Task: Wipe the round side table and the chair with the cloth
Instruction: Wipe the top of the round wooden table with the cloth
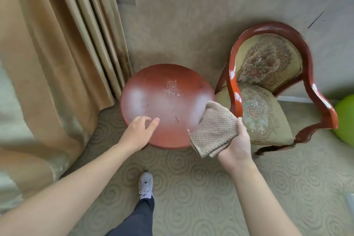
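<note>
The round side table (153, 86) has a glossy red-brown top with a patch of small shiny specks near its middle and a dark fleck near the front. To its right stands the chair (275, 67), with a red lacquered frame and floral upholstery. My right hand (236, 145) grips a folded beige waffle-weave cloth (213, 128), held over the table's right front edge. My left hand (138, 132) hovers over the table's near left rim with fingers loosely spread, holding nothing.
Heavy beige curtains (57, 63) hang at the left, close to the table. A green ball (346, 119) lies past the chair at the right edge. My foot in a white sneaker (146, 185) stands on the patterned carpet in front of the table.
</note>
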Demonstrator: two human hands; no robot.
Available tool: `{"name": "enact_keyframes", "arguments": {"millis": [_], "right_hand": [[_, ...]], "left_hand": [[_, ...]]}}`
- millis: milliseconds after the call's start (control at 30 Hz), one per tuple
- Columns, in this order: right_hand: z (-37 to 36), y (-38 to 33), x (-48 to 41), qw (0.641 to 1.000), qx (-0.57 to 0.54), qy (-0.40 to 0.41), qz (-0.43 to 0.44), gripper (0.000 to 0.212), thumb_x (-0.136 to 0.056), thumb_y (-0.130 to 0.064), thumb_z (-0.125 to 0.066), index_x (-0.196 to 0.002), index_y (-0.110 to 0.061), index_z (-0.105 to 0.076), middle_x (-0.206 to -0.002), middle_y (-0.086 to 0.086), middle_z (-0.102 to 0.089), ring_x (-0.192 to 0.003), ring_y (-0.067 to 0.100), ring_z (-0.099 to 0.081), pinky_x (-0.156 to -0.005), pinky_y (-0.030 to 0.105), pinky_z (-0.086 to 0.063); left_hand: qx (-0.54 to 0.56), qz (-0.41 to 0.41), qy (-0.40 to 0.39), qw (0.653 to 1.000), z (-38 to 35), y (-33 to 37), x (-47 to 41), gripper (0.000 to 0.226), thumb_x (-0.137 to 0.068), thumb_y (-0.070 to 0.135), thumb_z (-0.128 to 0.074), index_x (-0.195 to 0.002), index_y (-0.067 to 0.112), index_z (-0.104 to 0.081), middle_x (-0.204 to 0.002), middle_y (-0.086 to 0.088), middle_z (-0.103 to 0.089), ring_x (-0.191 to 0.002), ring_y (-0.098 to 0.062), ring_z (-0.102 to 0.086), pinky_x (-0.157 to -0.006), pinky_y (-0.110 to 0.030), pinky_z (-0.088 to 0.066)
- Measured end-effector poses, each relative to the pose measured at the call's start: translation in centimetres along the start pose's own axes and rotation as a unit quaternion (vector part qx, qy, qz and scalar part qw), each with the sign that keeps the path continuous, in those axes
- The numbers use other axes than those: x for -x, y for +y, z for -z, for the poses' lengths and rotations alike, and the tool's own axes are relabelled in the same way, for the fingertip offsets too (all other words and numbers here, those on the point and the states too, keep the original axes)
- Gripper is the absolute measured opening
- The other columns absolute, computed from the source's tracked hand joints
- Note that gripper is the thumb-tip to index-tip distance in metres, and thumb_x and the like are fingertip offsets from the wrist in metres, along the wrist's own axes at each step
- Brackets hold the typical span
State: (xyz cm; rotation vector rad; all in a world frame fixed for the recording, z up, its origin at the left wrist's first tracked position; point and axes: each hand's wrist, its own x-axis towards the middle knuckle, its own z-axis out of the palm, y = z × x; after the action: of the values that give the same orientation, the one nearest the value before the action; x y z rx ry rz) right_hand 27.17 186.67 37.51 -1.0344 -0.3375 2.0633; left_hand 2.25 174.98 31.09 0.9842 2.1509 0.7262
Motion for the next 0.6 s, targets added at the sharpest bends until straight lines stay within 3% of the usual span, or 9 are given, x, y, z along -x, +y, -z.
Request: {"name": "enact_keyframes", "arguments": {"millis": [200,367,533,600], "right_hand": [[-1.9,0.2,-11.8,0.999,0.018,0.035,0.016,0.051,-0.097,-0.052,-0.05,-0.111,-0.011,-0.078,-0.123,0.018,-0.071,-0.11,0.035,-0.07,-0.094,0.055,-0.054],[-2.1,0.9,-20.7,0.993,0.012,0.114,0.031,0.048,-0.1,-0.048,-0.048,-0.124,-0.011,-0.067,-0.121,0.014,-0.073,-0.111,0.034,-0.07,-0.097,0.055,-0.05],[-2.2,0.7,-29.0,0.983,0.049,0.155,0.084,0.049,-0.1,-0.053,-0.045,-0.121,-0.015,-0.068,-0.113,0.008,-0.077,-0.105,0.027,-0.073,-0.099,0.054,-0.051],[-2.6,0.5,-32.6,0.976,0.086,0.161,0.115,0.047,-0.101,-0.054,-0.044,-0.118,-0.017,-0.069,-0.099,0.003,-0.08,-0.089,0.02,-0.077,-0.085,0.049,-0.06]], "left_hand": [[-0.057,0.025,-0.029,0.998,-2.7,-2.2,-11.8,0.081,-0.094,0.07,-0.036,-0.149,0.011,-0.041,-0.159,-0.008,-0.038,-0.145,-0.025,-0.037,-0.117,-0.048,-0.033],[-0.124,0.043,-0.037,0.991,-5.0,-5.3,-19.3,0.076,-0.097,0.066,-0.032,-0.158,0.021,-0.024,-0.17,-0.001,0.007,-0.156,-0.025,-0.008,-0.121,-0.052,-0.024],[-0.217,0.064,-0.008,0.974,-8.2,-8.7,-25.4,0.084,-0.089,0.079,-0.017,-0.16,0.034,-0.007,-0.168,0.0,0.02,-0.155,-0.025,0.013,-0.125,-0.051,-0.009],[-0.243,0.092,0.002,0.966,-9.6,-9.7,-27.9,0.094,-0.082,0.086,-0.006,-0.16,0.034,0.001,-0.167,-0.004,0.024,-0.154,-0.029,0.018,-0.125,-0.053,0.0]]}}
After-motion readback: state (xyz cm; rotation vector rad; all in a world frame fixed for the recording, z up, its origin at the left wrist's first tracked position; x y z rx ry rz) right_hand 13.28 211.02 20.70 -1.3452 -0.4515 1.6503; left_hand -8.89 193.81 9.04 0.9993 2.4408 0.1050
